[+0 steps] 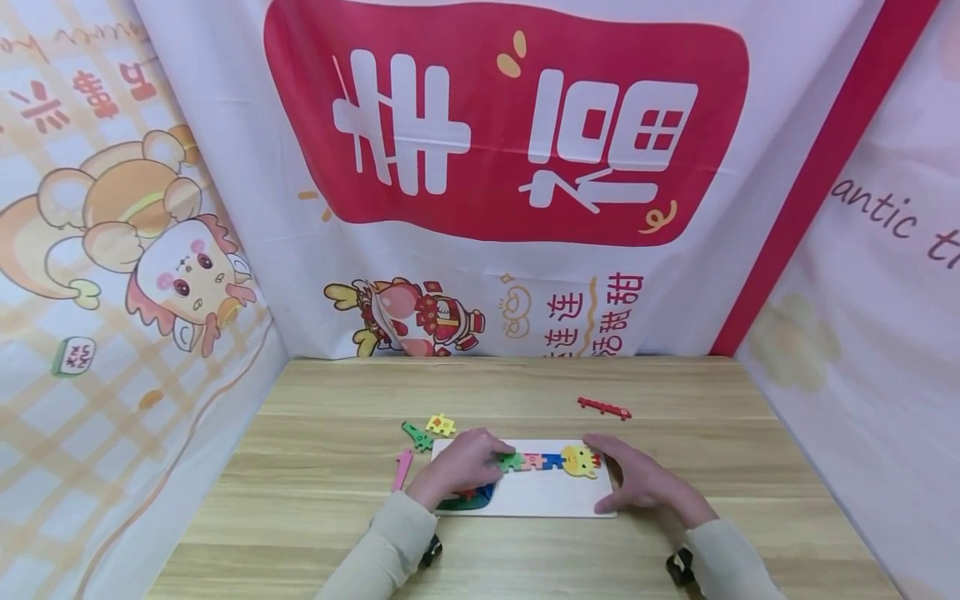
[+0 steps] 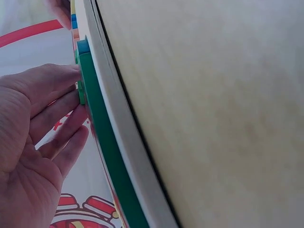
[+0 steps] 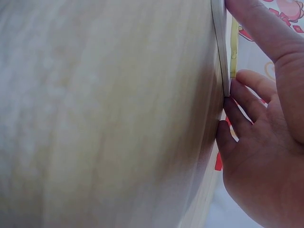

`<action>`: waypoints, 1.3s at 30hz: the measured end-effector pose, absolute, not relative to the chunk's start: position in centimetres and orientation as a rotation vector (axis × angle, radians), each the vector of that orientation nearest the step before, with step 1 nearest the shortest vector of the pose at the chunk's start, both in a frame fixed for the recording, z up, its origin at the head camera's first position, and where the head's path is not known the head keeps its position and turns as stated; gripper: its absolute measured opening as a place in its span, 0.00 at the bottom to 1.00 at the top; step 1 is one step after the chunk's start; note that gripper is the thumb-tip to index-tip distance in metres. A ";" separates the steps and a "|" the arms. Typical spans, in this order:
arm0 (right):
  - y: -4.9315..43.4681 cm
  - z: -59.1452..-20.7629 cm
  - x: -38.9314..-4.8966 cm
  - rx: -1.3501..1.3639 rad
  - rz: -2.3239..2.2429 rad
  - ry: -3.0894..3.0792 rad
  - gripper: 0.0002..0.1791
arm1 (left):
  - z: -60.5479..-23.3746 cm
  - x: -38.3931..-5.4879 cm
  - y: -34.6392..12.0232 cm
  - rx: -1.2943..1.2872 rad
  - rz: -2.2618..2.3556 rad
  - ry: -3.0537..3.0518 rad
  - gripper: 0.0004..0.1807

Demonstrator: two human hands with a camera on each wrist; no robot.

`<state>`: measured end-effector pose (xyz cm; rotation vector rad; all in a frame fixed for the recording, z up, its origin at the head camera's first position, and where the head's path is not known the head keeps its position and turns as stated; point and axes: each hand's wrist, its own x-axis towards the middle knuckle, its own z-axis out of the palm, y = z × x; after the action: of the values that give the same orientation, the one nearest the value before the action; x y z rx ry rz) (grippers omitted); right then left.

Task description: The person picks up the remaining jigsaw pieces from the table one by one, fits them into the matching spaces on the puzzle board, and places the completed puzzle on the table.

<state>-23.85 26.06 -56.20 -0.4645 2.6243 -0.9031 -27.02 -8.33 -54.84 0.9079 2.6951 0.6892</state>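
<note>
A white puzzle board (image 1: 555, 500) lies on the wooden table. A yellow giraffe head (image 1: 581, 461) sits at its right end, with a blue piece (image 1: 553, 462), a pink piece (image 1: 532, 462) and a green jigsaw piece (image 1: 512, 462) in a row to its left. My left hand (image 1: 467, 463) reaches over the board's left part, its fingertips pressing on the green piece; it partly hides a dark green and blue patterned part (image 1: 468, 500). My right hand (image 1: 637, 475) holds the board's right end, thumb at the near corner and fingers at the far corner.
Left of the board lie a yellow jigsaw piece (image 1: 441, 425), a green piece (image 1: 417, 436) and a pink strip (image 1: 402, 469). Beyond the board, to the right, is a red strip (image 1: 604, 407). Printed cloths (image 1: 510, 275) hang along the table's back and both sides.
</note>
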 end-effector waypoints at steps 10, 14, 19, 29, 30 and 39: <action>26.0 -56.1 -23.8 -0.460 -0.916 2.618 0.63 | -54.8 -27.0 -8.3 0.884 0.683 2.692 0.24; 26.0 -56.2 -23.8 -0.459 -0.921 2.620 0.63 | -54.9 -27.0 -8.4 0.886 0.684 2.686 0.24; 26.0 -56.2 -23.8 -0.452 -0.915 2.629 0.63 | -54.8 -26.9 -8.5 0.922 0.667 2.703 0.25; 26.1 -56.1 -23.9 -0.460 -0.901 2.634 0.64 | -53.7 -26.0 -10.9 0.843 0.681 2.734 0.30; 26.1 -56.1 -24.0 -0.461 -0.896 2.636 0.64 | -53.8 -26.0 -11.3 0.833 0.677 2.738 0.30; 26.1 -56.4 -24.0 -0.469 -0.876 2.643 0.64 | -54.1 -25.8 -15.5 0.698 0.715 2.749 0.36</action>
<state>-24.04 26.11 -56.40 -0.4693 2.6432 -0.8760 -25.78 -15.48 -54.13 0.6980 2.7490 0.7153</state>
